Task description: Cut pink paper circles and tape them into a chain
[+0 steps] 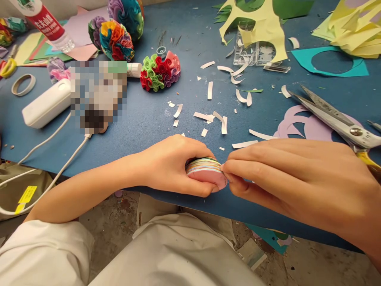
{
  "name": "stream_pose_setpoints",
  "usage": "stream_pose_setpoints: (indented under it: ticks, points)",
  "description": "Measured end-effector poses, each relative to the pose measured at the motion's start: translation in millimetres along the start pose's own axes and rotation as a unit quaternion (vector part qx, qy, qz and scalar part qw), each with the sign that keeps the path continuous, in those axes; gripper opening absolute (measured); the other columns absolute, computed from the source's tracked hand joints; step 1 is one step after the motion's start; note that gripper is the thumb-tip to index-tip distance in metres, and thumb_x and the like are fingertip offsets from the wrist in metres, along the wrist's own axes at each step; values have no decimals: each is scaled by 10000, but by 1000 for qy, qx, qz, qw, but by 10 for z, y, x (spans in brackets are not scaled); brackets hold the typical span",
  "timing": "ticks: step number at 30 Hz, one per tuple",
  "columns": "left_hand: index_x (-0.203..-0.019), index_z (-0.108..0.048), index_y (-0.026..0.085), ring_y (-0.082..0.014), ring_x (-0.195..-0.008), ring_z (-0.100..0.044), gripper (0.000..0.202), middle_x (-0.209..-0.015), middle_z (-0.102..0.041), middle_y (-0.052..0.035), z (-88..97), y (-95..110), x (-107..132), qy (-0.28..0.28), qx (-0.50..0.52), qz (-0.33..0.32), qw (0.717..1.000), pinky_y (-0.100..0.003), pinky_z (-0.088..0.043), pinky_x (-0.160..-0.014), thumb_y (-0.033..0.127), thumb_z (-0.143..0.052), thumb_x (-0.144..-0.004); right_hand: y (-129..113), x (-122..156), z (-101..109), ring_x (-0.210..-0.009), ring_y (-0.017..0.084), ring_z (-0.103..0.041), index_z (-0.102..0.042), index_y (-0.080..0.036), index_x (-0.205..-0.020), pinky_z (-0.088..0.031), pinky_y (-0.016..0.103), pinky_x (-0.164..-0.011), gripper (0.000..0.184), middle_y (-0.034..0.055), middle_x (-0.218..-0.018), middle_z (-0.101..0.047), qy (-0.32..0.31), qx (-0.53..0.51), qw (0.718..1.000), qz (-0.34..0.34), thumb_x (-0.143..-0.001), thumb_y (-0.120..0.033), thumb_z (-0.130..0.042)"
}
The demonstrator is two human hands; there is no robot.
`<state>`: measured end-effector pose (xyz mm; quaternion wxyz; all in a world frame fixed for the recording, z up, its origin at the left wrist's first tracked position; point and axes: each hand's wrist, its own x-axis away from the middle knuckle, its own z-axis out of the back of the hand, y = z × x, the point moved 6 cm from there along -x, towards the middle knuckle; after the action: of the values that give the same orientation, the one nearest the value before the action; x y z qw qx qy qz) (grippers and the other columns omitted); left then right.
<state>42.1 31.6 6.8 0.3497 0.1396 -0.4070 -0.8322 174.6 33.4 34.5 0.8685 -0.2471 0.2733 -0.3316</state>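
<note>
My left hand [174, 165] is wrapped around a stack of round paper discs in mixed colours [206, 172], held at the front edge of the blue table [143, 119]. A pink disc lies at the bottom of the stack. My right hand [294, 178] comes in from the right with its fingertips pinched together on the right edge of the same stack. Most of the discs are hidden inside my left fingers.
Large scissors [336, 119] lie just behind my right hand on a lilac cut-out [300, 125]. White paper strips [214, 117] litter the middle. Rolled-paper flower balls [160, 71], a glue bottle [44, 24], a white charger with cable [44, 105] and yellow offcuts [256, 24] lie further back.
</note>
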Motion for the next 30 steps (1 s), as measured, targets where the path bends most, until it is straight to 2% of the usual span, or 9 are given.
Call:
stream_pose_setpoints:
  ticks: [4, 11, 16, 21, 27, 30]
  points:
    - [-724, -637, 152, -51, -567, -455, 180, -633, -566, 60, 13, -16, 5, 14, 22, 6, 1000, -170, -361, -549, 324, -686, -745, -135, 53, -30, -627, 125, -627, -622, -255, -749, -461, 264, -563, 261, -9, -751, -692, -10, 140, 981, 137, -957, -348, -495]
    - [-741, -639, 154, -55, -594, -485, 149, -644, -588, 63, 35, -14, 10, 25, 34, -3, 999, -162, -380, -569, 287, -706, -749, -200, 75, -21, -623, 81, -620, -590, -240, -793, -429, 228, -545, 218, -44, -756, -689, 25, 238, 953, 184, -973, -252, -466]
    - [-798, -657, 152, -72, -643, -547, 135, -712, -641, 43, 54, -2, 11, 37, 33, -21, 999, -169, -426, -616, 243, -736, -737, -210, 79, 12, -599, 101, -596, -549, -250, -794, -410, 246, -516, 122, -43, -757, -678, 62, 251, 950, 177, -903, -207, -515]
    - [-988, -673, 174, -120, -778, -637, 248, -898, -709, -11, 94, 23, 12, 59, 50, -69, 995, -208, -499, -712, 227, -746, -757, -150, 65, 69, -621, 148, -614, -480, -242, -786, -411, 279, -517, 151, -14, -699, -620, 73, 218, 966, 115, -833, -118, -409]
    - [-968, -658, 177, -133, -817, -665, 254, -931, -717, -15, 162, 22, 55, 135, 58, -90, 985, -218, -533, -708, 140, -736, -730, -57, 56, 112, -493, 122, -526, -445, -232, -696, -383, 282, -487, 198, -29, -569, -549, 91, 212, 970, 74, -878, -168, -401]
    - [-986, -643, 186, -170, -933, -669, 270, -987, -718, -27, 198, 44, 77, 165, 33, -126, 978, -274, -546, -813, 111, -707, -735, -29, 37, 139, -499, 112, -532, -480, -232, -669, -397, 271, -510, 262, -45, -543, -541, 121, 223, 966, 44, -927, -210, -446]
